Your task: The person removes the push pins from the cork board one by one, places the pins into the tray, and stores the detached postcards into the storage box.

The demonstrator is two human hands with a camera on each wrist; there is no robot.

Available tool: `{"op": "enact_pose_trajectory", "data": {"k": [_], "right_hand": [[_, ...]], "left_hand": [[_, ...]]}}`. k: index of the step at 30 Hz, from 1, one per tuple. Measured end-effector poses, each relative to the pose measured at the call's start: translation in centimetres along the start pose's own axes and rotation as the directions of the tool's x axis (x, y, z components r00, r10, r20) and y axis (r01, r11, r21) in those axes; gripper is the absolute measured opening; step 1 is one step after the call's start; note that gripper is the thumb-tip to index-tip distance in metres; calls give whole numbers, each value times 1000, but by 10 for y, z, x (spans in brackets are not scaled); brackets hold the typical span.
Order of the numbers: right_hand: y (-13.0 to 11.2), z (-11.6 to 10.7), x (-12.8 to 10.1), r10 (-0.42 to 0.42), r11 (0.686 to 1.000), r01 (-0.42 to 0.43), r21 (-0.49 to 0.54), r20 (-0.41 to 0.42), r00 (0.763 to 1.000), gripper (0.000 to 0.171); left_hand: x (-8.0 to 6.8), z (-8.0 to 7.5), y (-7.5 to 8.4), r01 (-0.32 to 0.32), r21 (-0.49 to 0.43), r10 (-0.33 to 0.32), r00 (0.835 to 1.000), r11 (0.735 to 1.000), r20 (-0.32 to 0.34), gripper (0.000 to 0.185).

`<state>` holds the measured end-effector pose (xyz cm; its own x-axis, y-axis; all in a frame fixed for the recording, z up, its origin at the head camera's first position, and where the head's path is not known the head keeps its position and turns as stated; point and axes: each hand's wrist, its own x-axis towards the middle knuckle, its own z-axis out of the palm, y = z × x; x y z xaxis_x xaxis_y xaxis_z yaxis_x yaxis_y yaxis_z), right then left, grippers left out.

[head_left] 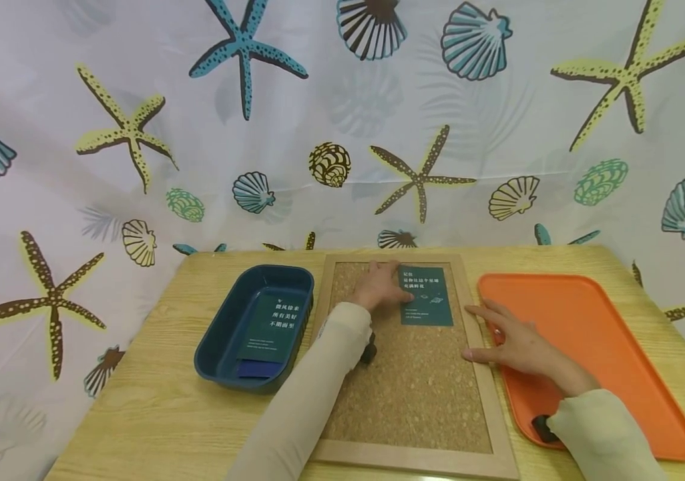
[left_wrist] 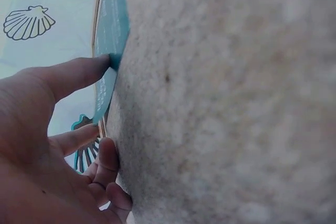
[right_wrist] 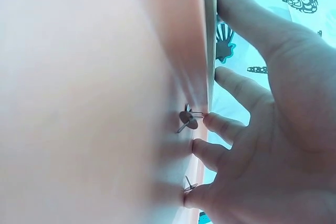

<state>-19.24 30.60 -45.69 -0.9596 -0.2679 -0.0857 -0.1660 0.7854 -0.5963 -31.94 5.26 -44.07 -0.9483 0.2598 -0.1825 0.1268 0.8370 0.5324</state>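
Note:
A dark green card (head_left: 426, 296) with white print lies at the upper part of a wood-framed cork board (head_left: 414, 394). My left hand (head_left: 380, 286) rests at the card's left side, thumb on the card and fingers spread toward its top corner. The card's edge (left_wrist: 108, 85) bows slightly off the cork in the left wrist view. My right hand (head_left: 517, 341) spreads straight fingers from the board's right frame over an orange tray (head_left: 595, 334); thumb and index finger touch the frame. Thumbtacks (right_wrist: 188, 119) lie beside its other fingers in the right wrist view.
Left of the board, a deep blue bin (head_left: 210, 354) holds another green printed card (head_left: 270, 327) and a blue piece (head_left: 260, 369). The wooden table (head_left: 138, 394) ends at a curtain (head_left: 294, 153) printed with starfish and shells.

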Motion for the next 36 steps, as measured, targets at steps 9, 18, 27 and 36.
{"op": "enact_pose_trajectory", "data": {"k": [9,18,27,36], "right_hand": [[2,2,-1,6,1000,-6,-5,8,1000,96],[2,2,-2,6,1000,-6,-6,0,1000,95],[1,1,-2,1,999,-2,-36,-4,1000,94],[1,0,0,-7,1000,6,-27,-5,1000,94]], "left_hand": [[-3,9,-9,-61,-81,53,994,995,-94,84],[-2,11,-7,-146,-178,126,984,973,-123,87],[-8,13,-7,-252,-439,204,967,862,-154,85],[-13,13,-8,-300,-516,231,953,802,-195,87]]}}
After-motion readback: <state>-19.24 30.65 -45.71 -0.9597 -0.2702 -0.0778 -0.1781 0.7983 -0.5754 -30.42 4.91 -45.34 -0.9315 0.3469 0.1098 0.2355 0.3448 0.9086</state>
